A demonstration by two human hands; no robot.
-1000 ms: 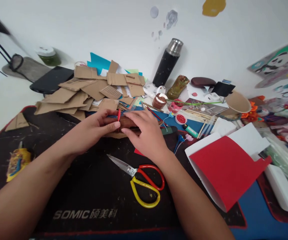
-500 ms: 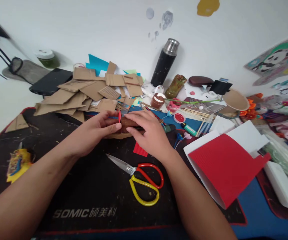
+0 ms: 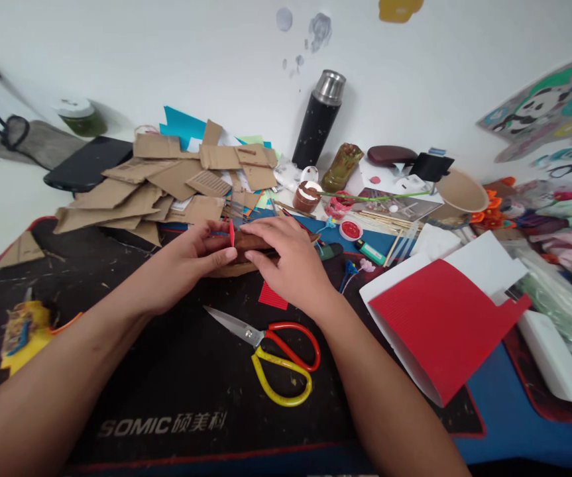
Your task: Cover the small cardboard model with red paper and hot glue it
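Pinching a red strip (image 3: 231,233), left hand (image 3: 183,266) faces right hand (image 3: 293,268), fingers curled over brown cardboard (image 3: 248,244)

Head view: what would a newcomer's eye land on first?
The left hand pinches a small red strip against a brown cardboard piece that the right hand grips, at the middle of the black mat. Red-and-yellow scissors lie just nearer the camera, and a big red corrugated sheet lies to the right.

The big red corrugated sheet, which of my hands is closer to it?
Right. Your right hand lies left of the red corrugated sheet, on the brown piece; your left hand grips that piece farther left.
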